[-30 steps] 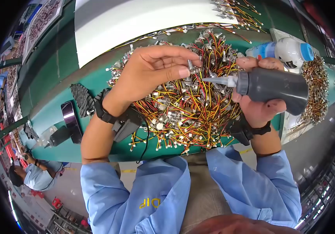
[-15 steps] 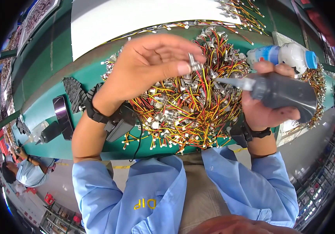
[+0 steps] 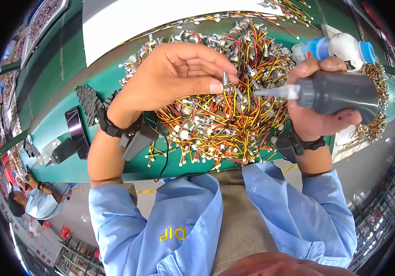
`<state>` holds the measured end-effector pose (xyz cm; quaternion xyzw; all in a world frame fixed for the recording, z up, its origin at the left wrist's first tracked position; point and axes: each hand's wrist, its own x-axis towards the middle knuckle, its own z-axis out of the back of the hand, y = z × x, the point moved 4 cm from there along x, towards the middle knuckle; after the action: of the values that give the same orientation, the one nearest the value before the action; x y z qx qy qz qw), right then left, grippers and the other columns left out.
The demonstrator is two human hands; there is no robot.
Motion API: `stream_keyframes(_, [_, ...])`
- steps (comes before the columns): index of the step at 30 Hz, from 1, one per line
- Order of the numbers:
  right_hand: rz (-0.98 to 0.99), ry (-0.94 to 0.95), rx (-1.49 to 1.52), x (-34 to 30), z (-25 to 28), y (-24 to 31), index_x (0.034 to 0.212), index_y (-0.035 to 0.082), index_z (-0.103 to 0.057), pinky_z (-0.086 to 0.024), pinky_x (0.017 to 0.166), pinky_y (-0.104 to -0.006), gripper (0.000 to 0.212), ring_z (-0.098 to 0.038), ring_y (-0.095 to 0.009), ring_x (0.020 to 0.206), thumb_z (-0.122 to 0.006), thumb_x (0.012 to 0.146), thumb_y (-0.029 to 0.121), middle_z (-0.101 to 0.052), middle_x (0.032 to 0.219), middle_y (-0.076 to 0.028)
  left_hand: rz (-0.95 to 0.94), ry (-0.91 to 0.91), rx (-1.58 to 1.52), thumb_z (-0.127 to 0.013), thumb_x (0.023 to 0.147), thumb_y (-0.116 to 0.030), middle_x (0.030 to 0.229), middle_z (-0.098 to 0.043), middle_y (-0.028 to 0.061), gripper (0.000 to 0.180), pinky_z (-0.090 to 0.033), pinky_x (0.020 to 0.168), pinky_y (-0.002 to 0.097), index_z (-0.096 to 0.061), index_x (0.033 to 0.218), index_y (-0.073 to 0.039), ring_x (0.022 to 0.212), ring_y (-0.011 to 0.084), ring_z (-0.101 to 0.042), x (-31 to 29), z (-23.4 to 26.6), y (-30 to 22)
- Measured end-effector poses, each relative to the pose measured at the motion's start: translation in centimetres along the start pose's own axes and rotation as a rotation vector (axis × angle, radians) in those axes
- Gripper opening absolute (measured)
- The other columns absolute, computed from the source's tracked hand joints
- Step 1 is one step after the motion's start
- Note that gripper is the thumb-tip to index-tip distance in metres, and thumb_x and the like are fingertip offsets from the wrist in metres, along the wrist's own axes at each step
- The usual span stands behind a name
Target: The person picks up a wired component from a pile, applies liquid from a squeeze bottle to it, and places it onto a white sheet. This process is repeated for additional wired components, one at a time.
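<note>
Between the thumb and fingers of my left hand (image 3: 174, 76) is a small metal potentiometer (image 3: 226, 81), its shaft pointing up. My right hand (image 3: 305, 120) wraps round a dark squeeze bottle (image 3: 344, 94) lying sideways. The bottle's pale tapered nozzle (image 3: 271, 92) points left at the potentiometer, a short gap away. Below both hands spreads a heap of potentiometers (image 3: 225, 122) with red, yellow and black wires and white plugs. Wires running from the held potentiometer cannot be told from the heap behind it.
A white sheet (image 3: 160, 20) covers the far side of the green table (image 3: 64, 171). At left lie a phone (image 3: 77, 133), a black cloth (image 3: 88, 105) and another dark bottle (image 3: 63, 151). A white bottle with a blue cap (image 3: 344, 51) lies far right. A co-worker (image 3: 43, 201) is beyond the left end.
The potentiometer has been turned more upright in my left hand. My right hand has levelled the squeeze bottle, its nozzle still near the potentiometer. The view has shifted slightly.
</note>
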<state>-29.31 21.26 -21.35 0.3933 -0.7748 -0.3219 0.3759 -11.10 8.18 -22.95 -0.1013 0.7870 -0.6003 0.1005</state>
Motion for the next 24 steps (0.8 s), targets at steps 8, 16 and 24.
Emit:
stream_keyframes(8, [0.008, 0.232, -0.116, -0.6, -0.9, -0.3, 0.113, -0.001, -0.037, -0.052, 0.077, -0.0428, 0.075, -0.061, -0.037, 0.09, -0.07, 0.073, 0.053, -0.057, 0.099, -0.031, 0.021, -0.005, -0.043, -0.064, 0.077, 0.009, 0.1, -0.064, 0.0146, 0.025, -0.05, 0.084, 0.0292, -0.06, 0.102, 0.004, 0.096, 0.0199, -0.062, -0.2, 0.4, 0.4])
stream_keyframes(16, [0.016, 0.244, -0.212, -0.6, -1.5, -0.3, 0.114, -0.001, -0.035, -0.052, 0.078, -0.0419, 0.071, -0.062, -0.037, 0.092, -0.071, 0.075, 0.048, -0.058, 0.1, -0.03, -0.008, 0.015, -0.019, -0.065, 0.079, 0.006, 0.096, -0.065, 0.0113, 0.021, -0.051, 0.081, 0.0267, -0.06, 0.1, 0.004, 0.09, 0.0148, -0.063, -0.2, 0.6, 0.6])
stream_keyframes(24, [0.084, 0.285, -0.289, -0.8, -0.6, -0.5, 0.113, 0.003, -0.039, -0.051, 0.077, -0.0391, 0.076, -0.06, -0.034, 0.091, -0.066, 0.071, 0.06, -0.058, 0.1, -0.027, -0.023, 0.016, -0.037, -0.065, 0.079, 0.007, 0.097, -0.065, 0.0129, 0.023, -0.052, 0.082, 0.0282, -0.06, 0.101, 0.004, 0.091, 0.0165, -0.063, 0.0, 0.5, 0.6])
